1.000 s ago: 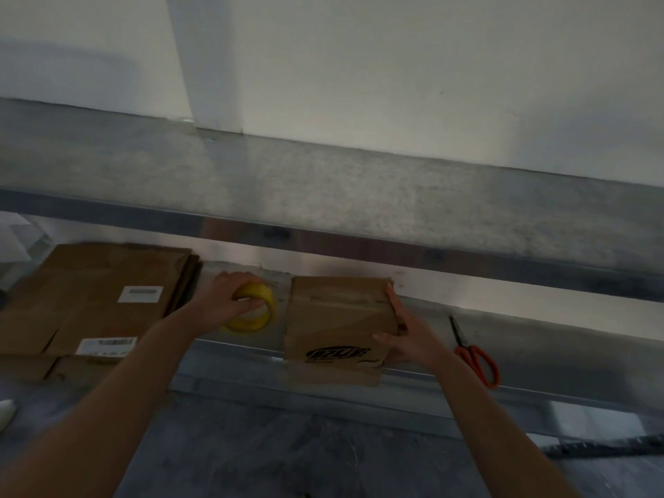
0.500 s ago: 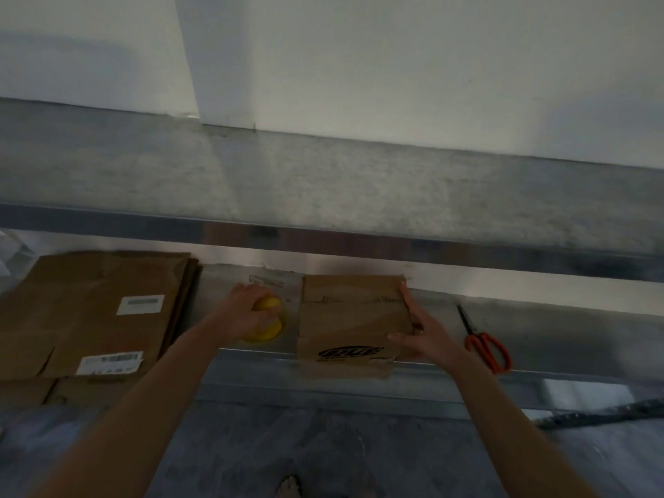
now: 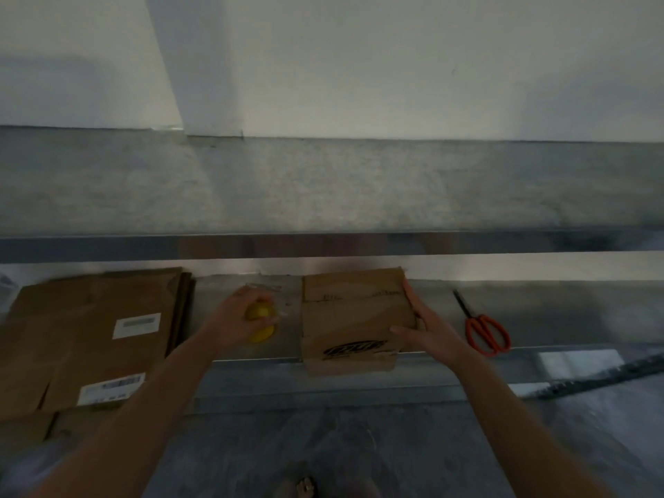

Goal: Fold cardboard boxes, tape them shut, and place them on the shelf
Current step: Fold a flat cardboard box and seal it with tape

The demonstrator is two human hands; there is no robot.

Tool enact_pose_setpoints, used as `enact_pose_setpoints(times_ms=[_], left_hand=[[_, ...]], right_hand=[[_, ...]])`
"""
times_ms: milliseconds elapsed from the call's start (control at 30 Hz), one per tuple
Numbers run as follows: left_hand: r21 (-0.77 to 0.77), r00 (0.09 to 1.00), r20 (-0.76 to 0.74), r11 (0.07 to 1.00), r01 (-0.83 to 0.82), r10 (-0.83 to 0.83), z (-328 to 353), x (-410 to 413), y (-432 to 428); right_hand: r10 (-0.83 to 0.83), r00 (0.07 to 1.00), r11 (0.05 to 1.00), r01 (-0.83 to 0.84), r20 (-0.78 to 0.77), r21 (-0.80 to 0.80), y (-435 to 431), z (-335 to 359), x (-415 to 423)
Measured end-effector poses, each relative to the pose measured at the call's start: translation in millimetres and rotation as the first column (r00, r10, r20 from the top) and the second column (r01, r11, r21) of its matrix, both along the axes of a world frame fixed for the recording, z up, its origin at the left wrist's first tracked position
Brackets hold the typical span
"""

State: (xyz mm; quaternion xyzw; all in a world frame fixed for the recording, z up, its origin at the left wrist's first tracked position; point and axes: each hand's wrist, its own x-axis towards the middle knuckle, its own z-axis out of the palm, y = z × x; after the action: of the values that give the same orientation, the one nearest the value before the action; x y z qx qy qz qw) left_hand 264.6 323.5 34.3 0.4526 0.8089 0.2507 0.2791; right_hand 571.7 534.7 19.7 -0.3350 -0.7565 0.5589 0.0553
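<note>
Head view. Step in hand, as we judge it: taping.

Our left hand (image 3: 235,318) is clenched round the yellow tape (image 3: 259,330), just left of the box (image 3: 352,314). Our right hand (image 3: 434,334) grasps the box's right edge, fingers (image 3: 411,298) along the side and thumb on top. The box lies on the lower shelf (image 3: 557,307), its near end overhanging the front lip.

To do it well, we should pin the box firmly under the right fingers, carry the tape across to the top seam and lay the strip straight.

Count:
- box, one
- tape, one
- scissors (image 3: 487,334), one pair, just right of the right fingers
- flat cardboard (image 3: 90,318), one stack left of the left fingers, sheets not countable
- hands, two
</note>
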Motion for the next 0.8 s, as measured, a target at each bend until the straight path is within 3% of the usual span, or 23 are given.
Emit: enact_pose_setpoints(times_ms=[167,300,433,633,800], left_hand=[[-0.009,0.998,-0.045,0.999,-0.044,0.043,6,8,9],[0.011,0.995,-0.076,0.998,-0.062,0.063,10,19,15],[-0.034,0.991,-0.080,0.993,-0.111,0.108,9,28,17],[-0.092,0.974,-0.147,0.978,-0.188,0.173,3,43,19],[-0.124,0.972,-0.125,0.968,-0.217,0.202,3,53,19]], right_hand=[[0.034,0.968,0.897,-0.138,0.247,0.419,6,6,17],[-0.087,0.883,0.718,-0.265,0.461,0.643,28,-12,60],[-0.279,0.808,0.715,-0.186,0.519,0.674,56,-56,112],[-0.297,0.784,0.798,-0.109,0.545,0.592,81,-95,147],[-0.409,0.777,0.772,0.016,0.478,0.635,94,-97,135]])
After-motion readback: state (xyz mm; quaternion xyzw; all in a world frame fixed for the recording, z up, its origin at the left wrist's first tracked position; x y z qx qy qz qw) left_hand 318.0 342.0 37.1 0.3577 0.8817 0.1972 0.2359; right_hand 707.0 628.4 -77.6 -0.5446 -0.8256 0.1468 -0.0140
